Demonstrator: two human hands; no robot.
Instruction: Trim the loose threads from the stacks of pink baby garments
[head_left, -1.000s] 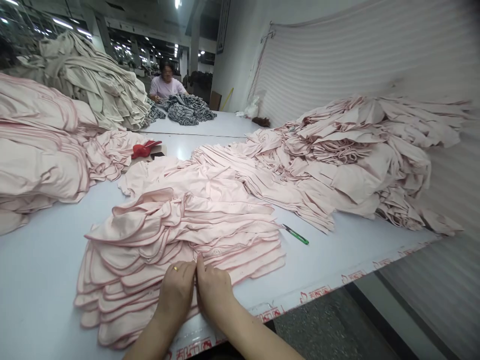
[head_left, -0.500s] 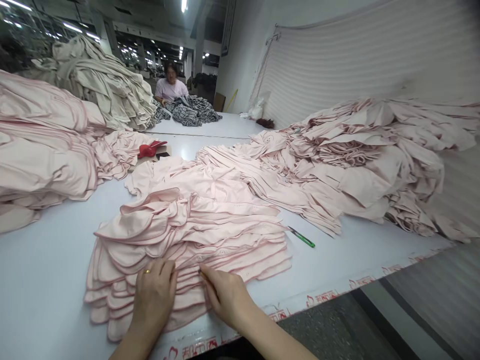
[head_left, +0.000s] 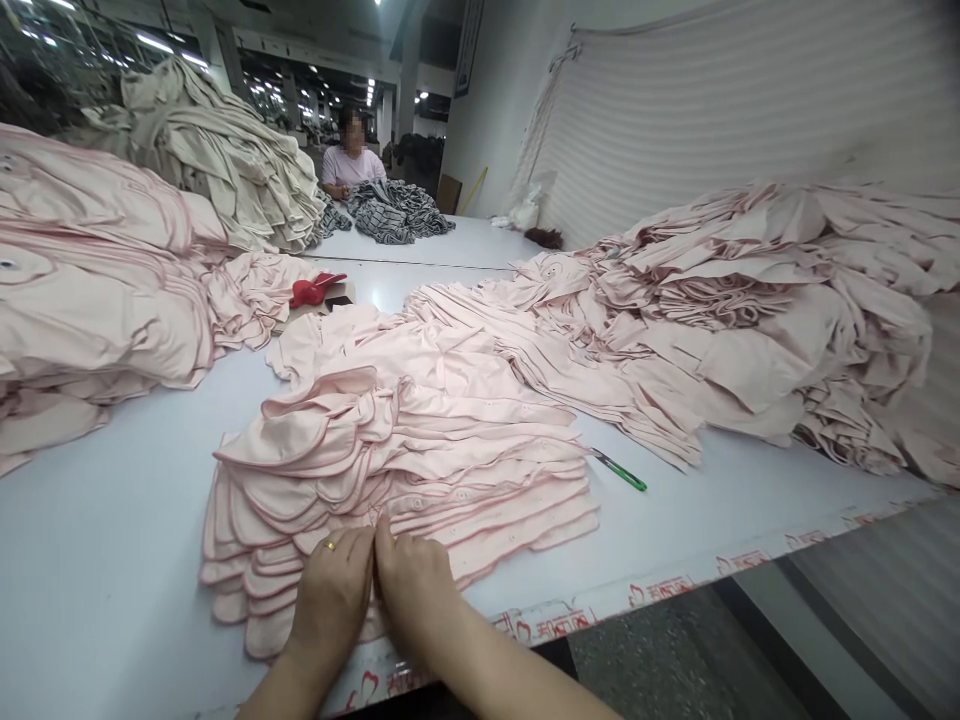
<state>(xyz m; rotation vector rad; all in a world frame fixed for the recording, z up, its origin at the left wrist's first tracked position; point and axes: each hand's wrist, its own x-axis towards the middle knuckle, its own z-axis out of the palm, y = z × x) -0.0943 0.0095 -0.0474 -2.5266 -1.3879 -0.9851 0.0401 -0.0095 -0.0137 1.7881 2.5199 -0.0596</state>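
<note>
pink garment stack under fingers

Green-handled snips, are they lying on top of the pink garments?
No, the green-handled snips lie on the white table, just beside the stacked pink garments.

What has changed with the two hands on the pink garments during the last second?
The left hand and right hand moved apart across the pink garment stack, then came back together at its near edge. The stack and the green-handled snips stayed as they were.
</note>
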